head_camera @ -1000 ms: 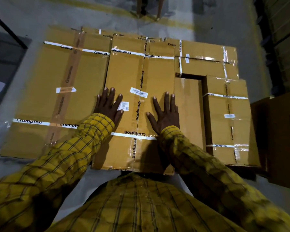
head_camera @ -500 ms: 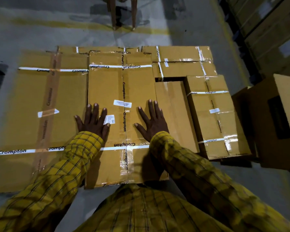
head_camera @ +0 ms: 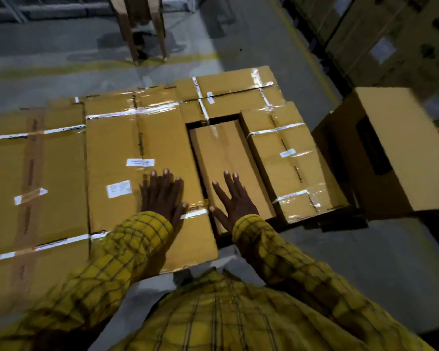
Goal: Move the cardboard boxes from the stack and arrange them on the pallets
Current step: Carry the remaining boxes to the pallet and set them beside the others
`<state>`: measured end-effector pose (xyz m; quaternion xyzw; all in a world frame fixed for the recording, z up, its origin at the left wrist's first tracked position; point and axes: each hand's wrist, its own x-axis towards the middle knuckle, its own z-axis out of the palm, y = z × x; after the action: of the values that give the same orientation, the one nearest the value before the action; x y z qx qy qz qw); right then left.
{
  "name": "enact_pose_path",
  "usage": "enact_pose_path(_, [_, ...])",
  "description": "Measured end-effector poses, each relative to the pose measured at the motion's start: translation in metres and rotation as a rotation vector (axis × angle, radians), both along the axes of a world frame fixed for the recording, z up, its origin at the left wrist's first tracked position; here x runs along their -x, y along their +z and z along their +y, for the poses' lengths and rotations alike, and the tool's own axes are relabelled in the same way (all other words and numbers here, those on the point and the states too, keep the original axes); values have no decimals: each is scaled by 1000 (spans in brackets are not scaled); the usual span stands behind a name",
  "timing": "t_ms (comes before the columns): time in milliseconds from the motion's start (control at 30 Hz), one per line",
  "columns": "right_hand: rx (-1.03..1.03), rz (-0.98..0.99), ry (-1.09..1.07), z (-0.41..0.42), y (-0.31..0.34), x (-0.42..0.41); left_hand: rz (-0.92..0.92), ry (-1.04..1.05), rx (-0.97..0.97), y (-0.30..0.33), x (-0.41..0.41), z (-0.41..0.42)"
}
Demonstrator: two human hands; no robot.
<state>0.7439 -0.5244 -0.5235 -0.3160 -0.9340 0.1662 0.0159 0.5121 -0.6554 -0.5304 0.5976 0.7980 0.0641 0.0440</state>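
Several taped brown cardboard boxes lie flat side by side below me. My left hand [head_camera: 162, 193] rests flat, fingers spread, on the right part of the long middle box [head_camera: 117, 153]. My right hand [head_camera: 230, 201] lies flat with fingers apart on the lower, sunken box [head_camera: 221, 148] just to the right of it. A wide box [head_camera: 36, 173] lies at the left. A narrower taped box [head_camera: 287, 158] sits at the right, and two boxes [head_camera: 233, 89] lie across the far end. Neither hand grips anything.
A larger cardboard box [head_camera: 395, 148] stands on the floor at the right. Stacked boxes [head_camera: 380, 34] line the far right. Wooden legs [head_camera: 142, 29] stand on the grey floor beyond the boxes, near a yellow floor line [head_camera: 307, 57].
The view has swung right. Both hands have shifted right: the left one across the middle box, the right one off that box onto the sunken box beside it.
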Motion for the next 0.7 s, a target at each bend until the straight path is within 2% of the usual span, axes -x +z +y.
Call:
enact_pose_path(167, [-56,-26,-212,49,16,-123,-45,-192,-35,19,-126,82])
enact_pose_path(233, [-66,-17,-280,70,24,-164,-118,-214,-37,28,-167,106])
enact_pose_path(300, [-83,-7,-387,97,33,-223,-239,-249,-23,29,-223,136])
enact_pose_path(367, [-76,11,-485,124,39,-280,-435,-259,-11,29,-276,163])
enact_pose_path(500, [-76,11,-635,167,55,-384,-820,-176,14,42,-374,212])
enact_pose_path(700, [-23,-4,-717,212,80,-481,-975,-185,-7,58,-472,267])
